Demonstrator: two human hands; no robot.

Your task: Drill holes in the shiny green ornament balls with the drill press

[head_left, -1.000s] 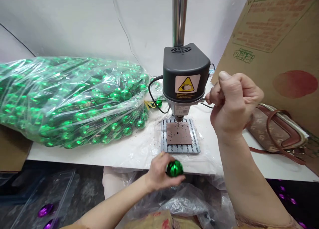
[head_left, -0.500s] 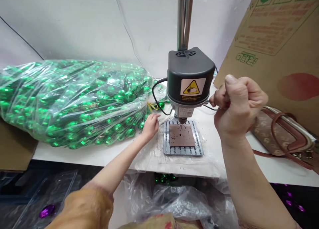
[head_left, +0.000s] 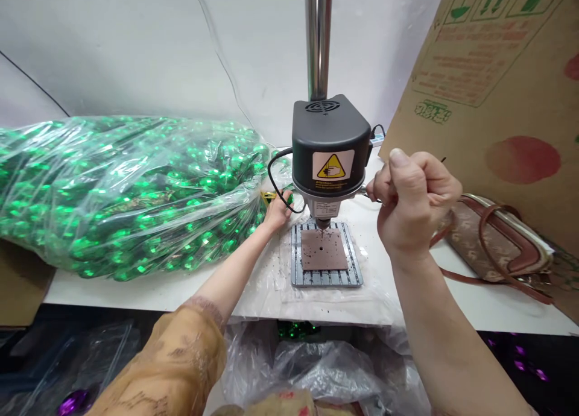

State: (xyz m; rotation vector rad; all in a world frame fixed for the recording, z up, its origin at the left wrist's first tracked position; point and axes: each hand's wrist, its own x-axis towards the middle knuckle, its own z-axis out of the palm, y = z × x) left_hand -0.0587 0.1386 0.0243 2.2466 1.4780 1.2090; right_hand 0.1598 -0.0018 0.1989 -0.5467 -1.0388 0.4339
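My left hand (head_left: 277,211) reaches past the plastic bag's yellow tie (head_left: 268,195), its fingers closed at a small shiny green ball (head_left: 290,198). The drill's black cable partly covers the fingertips. My right hand (head_left: 414,202) is a fist around the feed lever (head_left: 363,190) on the right side of a black bench drill (head_left: 331,138). The thin bit (head_left: 322,233) points down above a brown square board (head_left: 324,251), which has a dark hole and scattered shavings. That board lies on the slotted metal base (head_left: 296,271).
A big clear bag of faceted green balls (head_left: 136,193) fills the table's left side. At the right stand a brown patterned handbag (head_left: 493,241) and a large cardboard box (head_left: 484,90). Crumpled plastic (head_left: 325,362) lies below the white table's edge (head_left: 253,304).
My left hand has moved forward from beside the base to the green ball behind it. The right fist stays on the lever. The whole view has shifted slightly.
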